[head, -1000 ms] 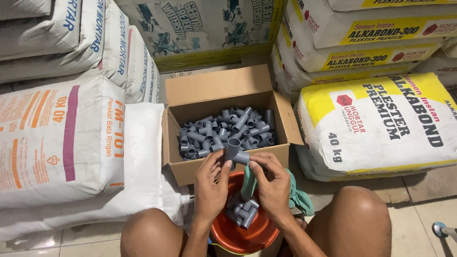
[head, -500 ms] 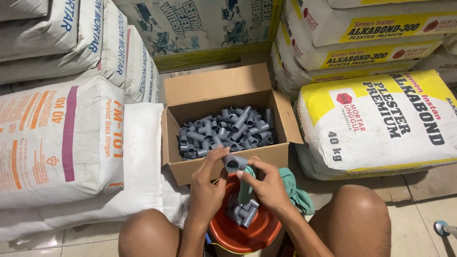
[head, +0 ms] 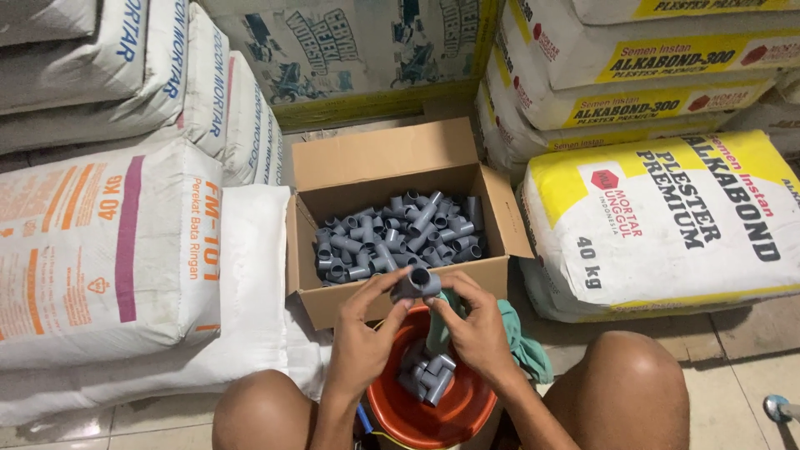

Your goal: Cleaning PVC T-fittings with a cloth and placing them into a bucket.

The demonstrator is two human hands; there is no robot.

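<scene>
Both hands hold one grey plastic tee pipe fitting point(head: 416, 283) over the front wall of an open cardboard box point(head: 400, 293). My left hand point(head: 364, 336) grips its left side with thumb and fingers. My right hand point(head: 472, 327) grips its right side and also holds a green cloth point(head: 520, 337) that hangs down from it. The box is filled with several more grey fittings point(head: 392, 236). Below the hands sits an orange bucket point(head: 392, 408) with a few grey fittings point(head: 427, 374) in it.
Stacked white mortar sacks point(head: 108, 242) stand on the left, and yellow-and-white cement sacks point(head: 667, 217) on the right and behind. My bare knees point(head: 621, 392) flank the bucket on a tiled floor. A small blue object point(head: 779, 407) lies at the far right edge.
The fitting has been turned in my hands, so an open end now faces up toward me. Both hands stay just over the box's front edge and the bucket.
</scene>
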